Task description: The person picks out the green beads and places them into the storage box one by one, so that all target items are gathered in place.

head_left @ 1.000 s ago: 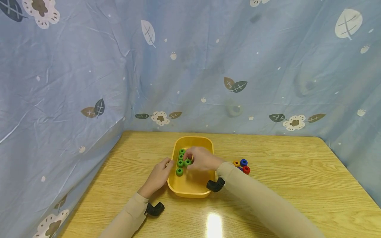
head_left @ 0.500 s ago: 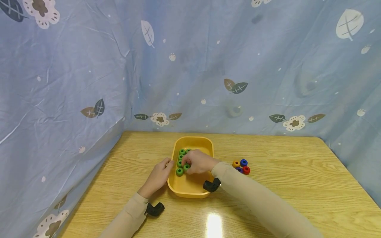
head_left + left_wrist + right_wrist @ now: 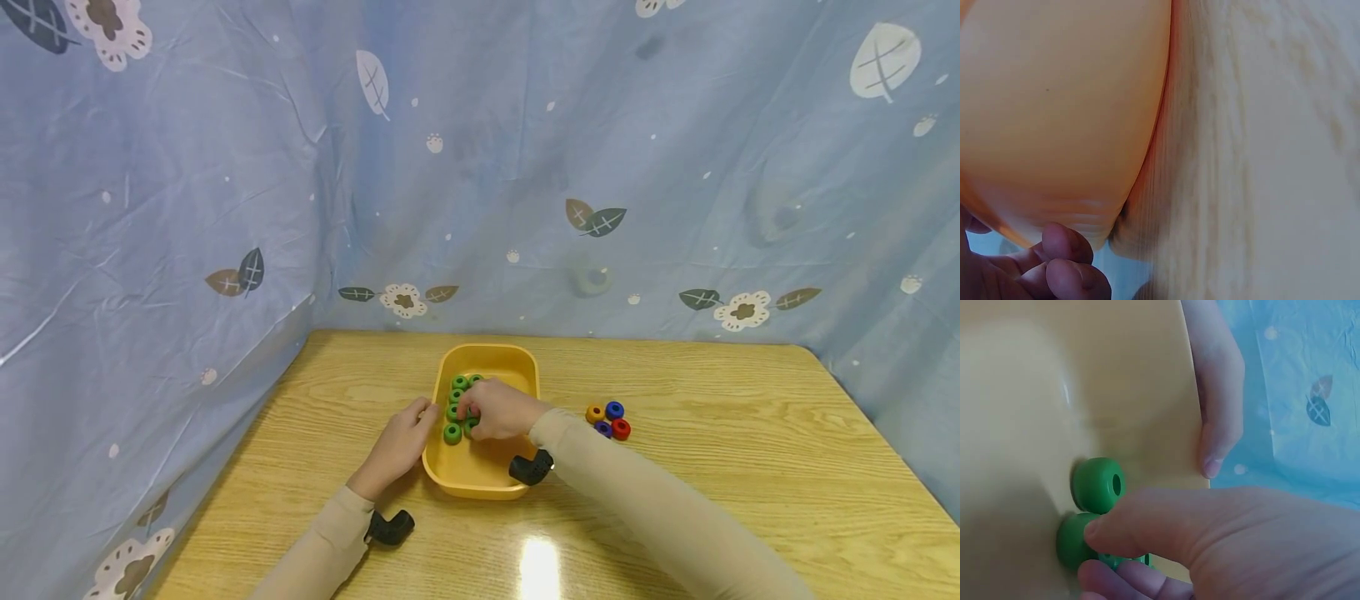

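Note:
A yellow plastic tray (image 3: 480, 492) stands on the table with several green beads (image 3: 452, 432) lined up along its left side. My right hand (image 3: 504, 410) reaches inside and pinches a green bead (image 3: 1074, 542) between thumb and fingers, low at the tray floor. Another green bead (image 3: 1099, 485) sits right beside it in the right wrist view. At the tray's left wall, my left hand (image 3: 401, 442) grips the rim. In the left wrist view its bent fingers (image 3: 1067, 242) lie at the outer wall. Part of the bead rows is hidden behind my right hand.
Right of the tray, an orange bead (image 3: 595, 413), a blue bead (image 3: 615, 409), a purple bead (image 3: 603, 428) and a red bead (image 3: 621, 428) lie grouped on the wooden table (image 3: 735, 450). A patterned blue cloth (image 3: 480, 183) hangs behind and at the sides.
My right hand has brought its green bead slightly nearer to me, beside the left row. A green bead at the back and the purple bead show more fully. My left hand stays put.

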Demonstrator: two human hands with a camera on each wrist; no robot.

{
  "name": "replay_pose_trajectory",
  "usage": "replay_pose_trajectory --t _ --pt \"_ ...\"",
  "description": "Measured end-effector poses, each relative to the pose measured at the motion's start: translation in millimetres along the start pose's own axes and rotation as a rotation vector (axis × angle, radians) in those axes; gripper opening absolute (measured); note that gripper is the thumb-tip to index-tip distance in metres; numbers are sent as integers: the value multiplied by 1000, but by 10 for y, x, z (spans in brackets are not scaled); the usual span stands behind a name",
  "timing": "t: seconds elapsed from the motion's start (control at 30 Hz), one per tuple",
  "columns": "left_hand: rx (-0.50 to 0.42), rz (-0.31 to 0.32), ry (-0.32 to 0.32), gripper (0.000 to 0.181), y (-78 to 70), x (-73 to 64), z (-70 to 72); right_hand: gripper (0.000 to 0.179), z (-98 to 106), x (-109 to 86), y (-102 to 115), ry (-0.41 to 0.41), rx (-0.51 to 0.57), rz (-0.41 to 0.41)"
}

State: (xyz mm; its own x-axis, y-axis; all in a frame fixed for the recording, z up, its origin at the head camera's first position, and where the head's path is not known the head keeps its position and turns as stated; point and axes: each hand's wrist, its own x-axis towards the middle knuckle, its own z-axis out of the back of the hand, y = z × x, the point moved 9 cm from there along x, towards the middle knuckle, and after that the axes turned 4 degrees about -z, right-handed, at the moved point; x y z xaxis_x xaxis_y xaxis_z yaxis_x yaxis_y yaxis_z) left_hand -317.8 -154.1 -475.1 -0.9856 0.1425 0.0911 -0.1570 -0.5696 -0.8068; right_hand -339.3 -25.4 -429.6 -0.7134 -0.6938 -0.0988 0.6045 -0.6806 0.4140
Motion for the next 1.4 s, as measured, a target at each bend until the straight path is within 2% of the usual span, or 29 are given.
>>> replay_pose_trajectory --t 0.43,0.7,0.83,1.2,1.4 --pt "12 -5 -3 31 1 2 3 19 -37 -1 -4 35 25 -22" --pt "25 -12 0 32 -4 2 10 22 -55 -13 109 55 54 71" --pt "26 -13 7 32 -9 -2 9 22 -62 -23 148 64 57 92" --pt "13 -6 -2 32 -6 1 15 28 -74 -22 118 75 76 43" --pt "3 0 5 32 -2 -8 16 29 -13 -40 95 39 99 30"
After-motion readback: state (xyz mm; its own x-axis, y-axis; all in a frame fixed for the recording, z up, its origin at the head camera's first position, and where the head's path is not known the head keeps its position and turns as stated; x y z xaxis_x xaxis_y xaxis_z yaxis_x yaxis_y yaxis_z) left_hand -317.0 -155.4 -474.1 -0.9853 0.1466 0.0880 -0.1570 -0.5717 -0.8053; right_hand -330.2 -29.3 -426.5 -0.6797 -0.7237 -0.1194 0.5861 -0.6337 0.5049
